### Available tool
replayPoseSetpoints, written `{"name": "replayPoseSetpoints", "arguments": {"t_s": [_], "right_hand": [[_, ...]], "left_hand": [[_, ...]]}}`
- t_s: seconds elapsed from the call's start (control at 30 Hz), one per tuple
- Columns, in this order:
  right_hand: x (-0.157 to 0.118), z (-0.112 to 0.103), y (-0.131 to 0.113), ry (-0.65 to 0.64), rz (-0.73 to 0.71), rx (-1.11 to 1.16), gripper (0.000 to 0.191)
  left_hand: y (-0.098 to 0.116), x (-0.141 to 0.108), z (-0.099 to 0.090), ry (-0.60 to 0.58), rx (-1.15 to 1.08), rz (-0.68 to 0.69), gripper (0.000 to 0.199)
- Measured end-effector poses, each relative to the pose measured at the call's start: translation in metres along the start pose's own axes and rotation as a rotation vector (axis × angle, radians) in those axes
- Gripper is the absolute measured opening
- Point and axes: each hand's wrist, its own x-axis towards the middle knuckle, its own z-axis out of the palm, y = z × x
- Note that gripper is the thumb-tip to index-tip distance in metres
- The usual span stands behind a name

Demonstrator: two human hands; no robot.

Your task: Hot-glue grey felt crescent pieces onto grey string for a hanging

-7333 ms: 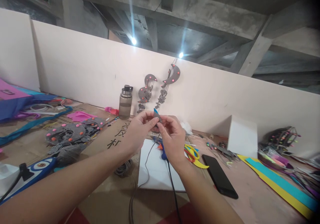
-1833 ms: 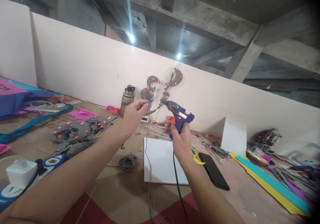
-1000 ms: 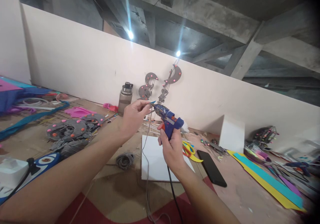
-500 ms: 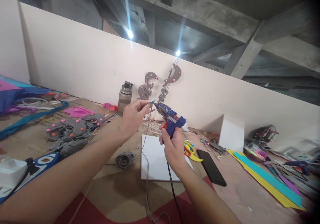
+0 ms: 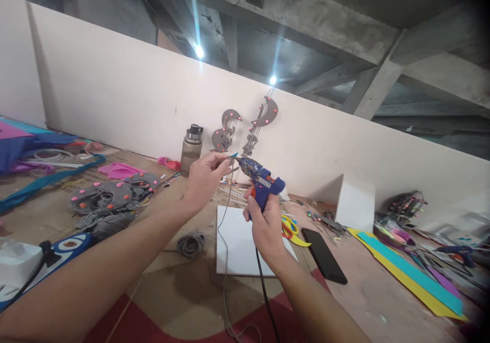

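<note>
My right hand (image 5: 265, 225) grips a blue hot glue gun (image 5: 263, 184), its nozzle pointing up and left. My left hand (image 5: 209, 176) is closed in a pinch on a small blue piece (image 5: 234, 155), right at the nozzle tip. A grey cord (image 5: 226, 230) hangs down from the left fingertips, past a white board (image 5: 235, 251) lying on the table. The gun's black cable (image 5: 264, 287) drops below my right hand. Whether the nozzle touches the piece, I cannot tell.
Left of the board is a coil of grey cord (image 5: 191, 244). A bottle (image 5: 191, 151) stands by the wall. Scissors (image 5: 289, 226) and a black phone (image 5: 323, 255) lie to the right. Grey crescents with pink dots (image 5: 100, 196) sit at left; coloured sheets (image 5: 409, 271) at right.
Both hands hold almost the same pose. The grey cord below the left fingers has swung slightly to the right.
</note>
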Motion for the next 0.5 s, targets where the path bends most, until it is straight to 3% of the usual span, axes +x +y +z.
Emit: {"name": "replayPoseSetpoints", "arguments": {"t_s": [0.5], "right_hand": [[0.0028, 0.0026, -0.0093, 0.061, 0.084, 0.098, 0.019]], "left_hand": [[0.0018, -0.0008, 0.0009, -0.012, -0.029, -0.020, 0.032]]}}
